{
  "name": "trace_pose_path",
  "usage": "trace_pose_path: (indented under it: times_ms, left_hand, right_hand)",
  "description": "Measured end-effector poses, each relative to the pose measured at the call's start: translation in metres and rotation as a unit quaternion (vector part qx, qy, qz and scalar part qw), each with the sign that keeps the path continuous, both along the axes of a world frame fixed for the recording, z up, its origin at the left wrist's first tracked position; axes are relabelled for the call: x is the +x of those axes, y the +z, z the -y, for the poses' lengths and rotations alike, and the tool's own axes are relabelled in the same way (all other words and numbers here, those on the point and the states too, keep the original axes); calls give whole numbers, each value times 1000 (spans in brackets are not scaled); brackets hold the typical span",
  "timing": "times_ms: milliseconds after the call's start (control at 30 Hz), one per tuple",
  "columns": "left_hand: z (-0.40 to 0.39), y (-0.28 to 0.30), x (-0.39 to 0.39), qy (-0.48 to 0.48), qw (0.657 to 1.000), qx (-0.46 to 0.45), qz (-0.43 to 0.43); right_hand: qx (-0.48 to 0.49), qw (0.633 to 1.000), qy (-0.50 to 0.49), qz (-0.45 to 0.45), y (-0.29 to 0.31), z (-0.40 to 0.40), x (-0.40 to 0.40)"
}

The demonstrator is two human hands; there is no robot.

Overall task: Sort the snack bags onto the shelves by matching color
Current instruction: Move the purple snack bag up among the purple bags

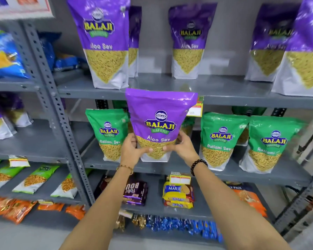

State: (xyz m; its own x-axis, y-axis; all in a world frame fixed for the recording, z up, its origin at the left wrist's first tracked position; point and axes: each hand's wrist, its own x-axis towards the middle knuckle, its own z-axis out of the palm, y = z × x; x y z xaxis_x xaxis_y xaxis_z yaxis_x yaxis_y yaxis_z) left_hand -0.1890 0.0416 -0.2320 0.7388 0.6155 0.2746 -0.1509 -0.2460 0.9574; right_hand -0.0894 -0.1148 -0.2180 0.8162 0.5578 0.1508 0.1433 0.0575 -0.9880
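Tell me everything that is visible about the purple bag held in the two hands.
The purple bag is a glossy plastic stand-up pouch: purple top, white bottom, with a clear window showing thin yellow sev. It reads "Balaji Wafers" and "Aloo Sev". It looks sealed and full, and it is upright, facing the camera, in front of the green bags' shelf. The left hand and right hand grip its lower sides, thumbs on the front.

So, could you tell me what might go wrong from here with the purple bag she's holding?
Both hands, left and right, grip the purple Aloo Sev bag only near its bottom, so it could tip forward. It sits at the green Ratlami Sev bag level; lifting it, its top may catch the upper shelf edge.
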Motion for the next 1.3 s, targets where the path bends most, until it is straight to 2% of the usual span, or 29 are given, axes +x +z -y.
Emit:
trace_pose_path:
  times_ms: [333,567,733,867,1000,1133,1300]
  left_hand:
    - [-16,147,31,3,987,35,158]
    - [4,211,88,-15,981,80,176]
    - [13,207,133,-44,985,88,141]
    - [23,188,162,-98,985,53,135]
    - [17,174,182,-152,982,49,100]
    - [11,170,188,-191,978,43,75]
    - [6,167,185,-189,980,43,45]
  right_hand:
    - [80,987,-21,135,155,-3,25]
    - [129,982,-75,120,199,10,82]
    - [133,978,-92,130,196,22,115]
    - [133,974,-102,153,188,25,134]
    - [90,979,-105,147,167,28,154]
    - [47,985,-84,146,160,32,164]
    - [24,989,-41,143,161,36,157]
